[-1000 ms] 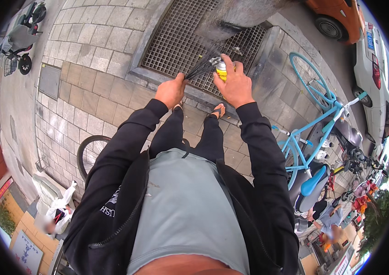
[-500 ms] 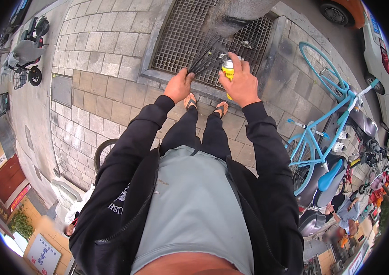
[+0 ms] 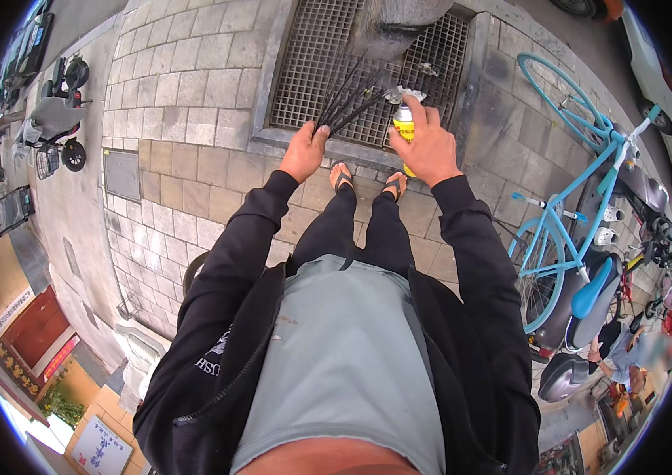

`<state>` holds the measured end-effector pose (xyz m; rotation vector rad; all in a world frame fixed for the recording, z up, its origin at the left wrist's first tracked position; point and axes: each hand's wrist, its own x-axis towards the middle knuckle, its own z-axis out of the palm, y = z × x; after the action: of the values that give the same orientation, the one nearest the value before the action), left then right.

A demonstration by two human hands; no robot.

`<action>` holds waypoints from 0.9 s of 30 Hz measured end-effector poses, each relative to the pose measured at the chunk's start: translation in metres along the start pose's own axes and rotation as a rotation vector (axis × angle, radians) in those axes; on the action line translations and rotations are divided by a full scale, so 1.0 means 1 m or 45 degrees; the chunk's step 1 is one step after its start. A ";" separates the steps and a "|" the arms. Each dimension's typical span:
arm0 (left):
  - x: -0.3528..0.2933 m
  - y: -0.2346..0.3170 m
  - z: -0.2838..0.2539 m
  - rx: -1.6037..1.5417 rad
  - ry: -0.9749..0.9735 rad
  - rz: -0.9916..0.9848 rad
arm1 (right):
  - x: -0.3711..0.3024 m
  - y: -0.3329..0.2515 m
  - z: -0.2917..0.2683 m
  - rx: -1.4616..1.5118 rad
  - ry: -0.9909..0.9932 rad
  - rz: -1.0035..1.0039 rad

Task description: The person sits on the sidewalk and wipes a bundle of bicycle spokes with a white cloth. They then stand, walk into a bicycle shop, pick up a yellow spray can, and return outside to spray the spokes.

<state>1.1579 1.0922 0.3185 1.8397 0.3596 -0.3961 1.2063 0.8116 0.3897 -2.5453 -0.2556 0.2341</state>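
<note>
In my left hand (image 3: 303,153) is a bundle of thin black rods (image 3: 352,104), which look like bicycle spokes; my fingers close round their near ends. The rods fan out forward and to the right over a metal grating (image 3: 304,59). My right hand (image 3: 431,149) is wrapped round a yellow-and-white spray can (image 3: 404,120), held upright with my index finger on its top. The can's top is close to the rods, without visibly touching them. A pale patch shows just beyond the can; whether it is spray or litter I cannot tell.
A tree trunk (image 3: 403,20) rises from the grating, whose stone border (image 3: 265,95) lies before my feet. To the right stands a light-blue bicycle (image 3: 561,194) beside scooters, with a person (image 3: 627,356) farther back. A covered scooter (image 3: 51,123) is parked at left.
The whole view has shifted slightly. Both hands keep their holds. The rods now spread more to the right, their far ends nearer the can's top.
</note>
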 end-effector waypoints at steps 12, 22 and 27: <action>0.009 -0.004 -0.011 0.035 -0.009 -0.009 | -0.004 -0.010 0.009 -0.072 0.063 -0.006; 0.012 -0.008 -0.016 -0.064 0.017 -0.015 | -0.028 0.005 0.008 -0.006 0.366 0.211; 0.012 0.002 -0.013 -0.142 0.018 -0.160 | -0.043 -0.013 0.023 -0.033 0.091 -0.119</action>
<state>1.1709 1.1048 0.3185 1.7167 0.4991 -0.4402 1.1583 0.8247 0.3825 -2.5538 -0.3505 0.1047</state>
